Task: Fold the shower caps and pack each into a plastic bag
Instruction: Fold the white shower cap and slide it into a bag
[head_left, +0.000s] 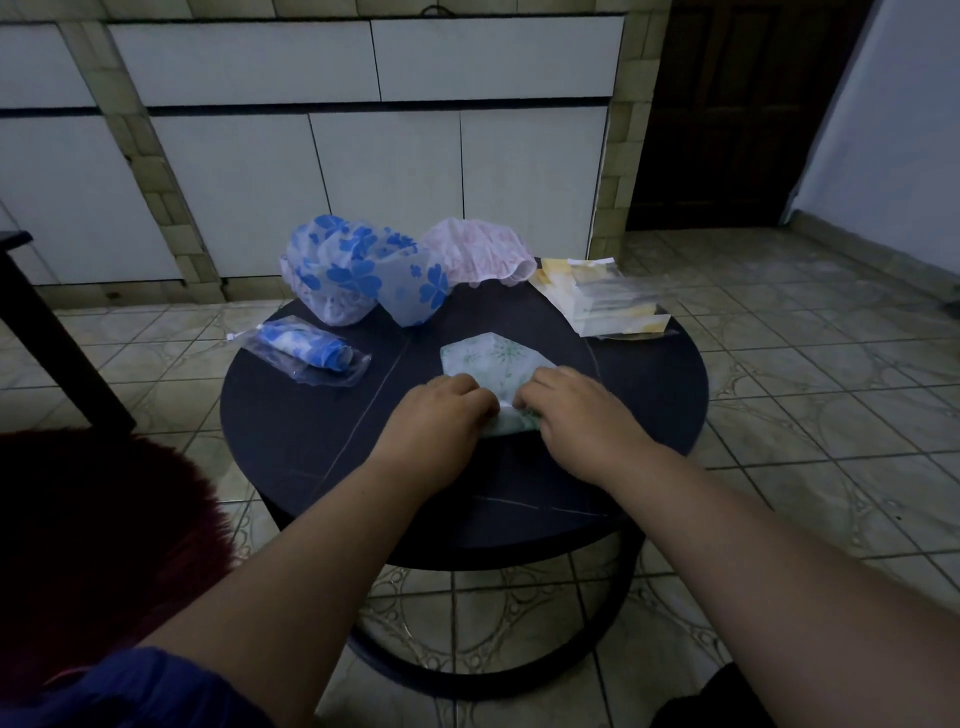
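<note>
The fingers (470, 387) of both hands are curled and pinched on the near edge of the green cap (488, 358), which lies flat on the round table (291, 415). Behind it wait the blue cap (358, 270), the pink cap (478, 249) and the empty bags (608, 301). If the left hand (441, 415) or right hand (576, 410) loosens, the slippery fold may spring open.

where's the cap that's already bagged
In the head view, the bagged blue cap lies on the round table's left side, just in front of the loose blue-flowered cap.

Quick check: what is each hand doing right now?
Left hand: closed on the near edge of the green shower cap.
Right hand: closed on the same edge.
</note>
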